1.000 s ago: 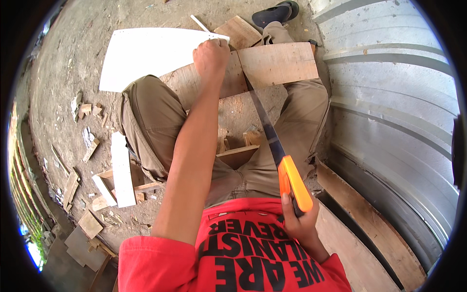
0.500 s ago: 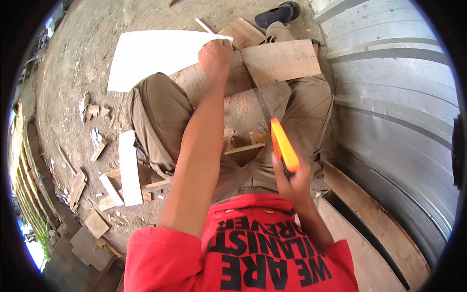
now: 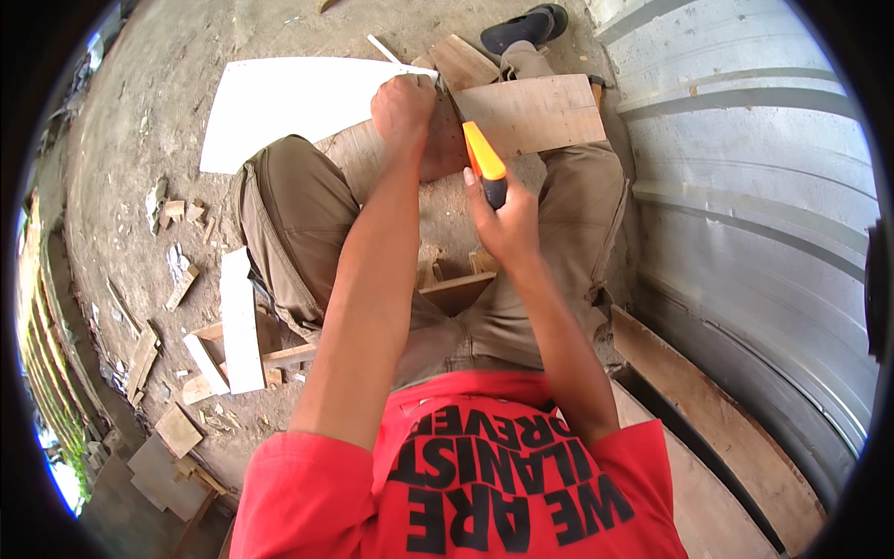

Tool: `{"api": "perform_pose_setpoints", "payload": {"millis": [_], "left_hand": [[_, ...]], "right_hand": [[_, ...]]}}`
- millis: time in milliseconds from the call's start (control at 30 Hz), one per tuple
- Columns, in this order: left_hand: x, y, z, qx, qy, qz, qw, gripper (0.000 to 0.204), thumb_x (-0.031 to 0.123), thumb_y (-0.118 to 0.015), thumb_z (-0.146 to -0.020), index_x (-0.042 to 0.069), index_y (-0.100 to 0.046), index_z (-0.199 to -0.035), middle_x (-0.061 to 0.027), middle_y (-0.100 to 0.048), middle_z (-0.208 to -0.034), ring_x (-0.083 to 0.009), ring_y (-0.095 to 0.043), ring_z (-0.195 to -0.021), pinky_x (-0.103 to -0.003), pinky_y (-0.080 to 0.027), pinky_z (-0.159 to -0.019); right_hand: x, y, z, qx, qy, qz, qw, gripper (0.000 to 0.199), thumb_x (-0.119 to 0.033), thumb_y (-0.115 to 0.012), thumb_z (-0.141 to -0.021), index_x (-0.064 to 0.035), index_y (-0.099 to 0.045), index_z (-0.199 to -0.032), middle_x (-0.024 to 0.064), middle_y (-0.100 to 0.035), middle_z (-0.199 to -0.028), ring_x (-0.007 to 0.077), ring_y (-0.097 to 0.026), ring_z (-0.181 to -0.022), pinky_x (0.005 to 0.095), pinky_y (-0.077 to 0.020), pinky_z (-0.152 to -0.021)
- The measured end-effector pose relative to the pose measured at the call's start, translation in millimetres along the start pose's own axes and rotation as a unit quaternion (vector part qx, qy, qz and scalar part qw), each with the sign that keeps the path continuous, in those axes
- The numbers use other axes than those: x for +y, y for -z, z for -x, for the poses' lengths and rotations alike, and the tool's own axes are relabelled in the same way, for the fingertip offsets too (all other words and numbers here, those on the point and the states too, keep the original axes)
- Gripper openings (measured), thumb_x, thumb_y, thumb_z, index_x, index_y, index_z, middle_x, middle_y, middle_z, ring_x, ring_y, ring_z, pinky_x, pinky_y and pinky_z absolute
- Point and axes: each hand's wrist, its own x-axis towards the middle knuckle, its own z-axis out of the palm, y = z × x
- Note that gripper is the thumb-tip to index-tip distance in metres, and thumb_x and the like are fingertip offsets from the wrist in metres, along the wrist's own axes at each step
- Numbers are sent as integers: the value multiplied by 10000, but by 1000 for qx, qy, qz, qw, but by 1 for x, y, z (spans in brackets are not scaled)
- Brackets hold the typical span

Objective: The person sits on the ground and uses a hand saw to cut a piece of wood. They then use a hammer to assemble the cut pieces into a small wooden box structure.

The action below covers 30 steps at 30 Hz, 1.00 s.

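A brown wooden board (image 3: pixel 535 114) lies across my legs, with a cut line running through it. My left hand (image 3: pixel 405 112) is closed at the board's far side, left of the cut; its fingertips are hidden. Beside that hand a large white sheet (image 3: pixel 289 107) spreads out to the left. My right hand (image 3: pixel 507 222) is wrapped round the orange and black handle of a handsaw (image 3: pixel 484 156). The saw's blade sits in the cut, mostly hidden by the handle and board, and the handle is close to the board's near edge.
Wood offcuts (image 3: pixel 177 429) and scraps litter the dirt floor at left. A small wooden frame with a white strip (image 3: pixel 242 321) lies by my left knee. Corrugated metal sheeting (image 3: pixel 745 168) stands close on the right, with long planks (image 3: pixel 717 419) along its foot.
My right hand has pushed the saw away from me, so its handle has moved from near my lap up to the board. My left hand stays on the board.
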Motion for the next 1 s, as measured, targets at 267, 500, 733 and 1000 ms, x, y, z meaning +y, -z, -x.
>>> {"api": "perform_pose_setpoints", "payload": {"millis": [267,500,733,1000], "left_hand": [[-5,0,2,18,-13,13,1000,354,343,-573,-853,42,-756,-813,-208,-710,-804,-408,-694,-768,-473,-546,-780],[-5,-6,7,53,-76,30,995,327,305,-564,-853,47,-743,-763,-213,-701,-794,-400,-684,-740,-470,-543,-752],[-9,-9,1,50,-56,40,996,343,297,-548,-861,29,-740,-767,-215,-701,-804,-397,-687,-756,-470,-541,-759],[-7,-7,-8,56,-56,15,997,326,280,-553,-870,35,-743,-768,-194,-709,-798,-365,-692,-752,-453,-535,-769]], "right_hand": [[-43,47,59,-30,-56,34,997,240,-220,-675,-948,11,-616,-976,74,-597,-664,113,-554,-603,305,-449,-572],[-19,25,34,5,-25,-11,1000,234,-202,-657,-959,19,-619,-892,1,-528,-608,53,-451,-564,279,-382,-514],[4,1,-8,-9,-6,-39,999,278,-242,-678,-947,21,-620,-876,8,-510,-586,72,-442,-544,290,-378,-505],[-55,76,104,-58,-91,13,994,177,-133,-682,-930,32,-634,-972,26,-536,-616,69,-493,-596,272,-413,-547]]}}
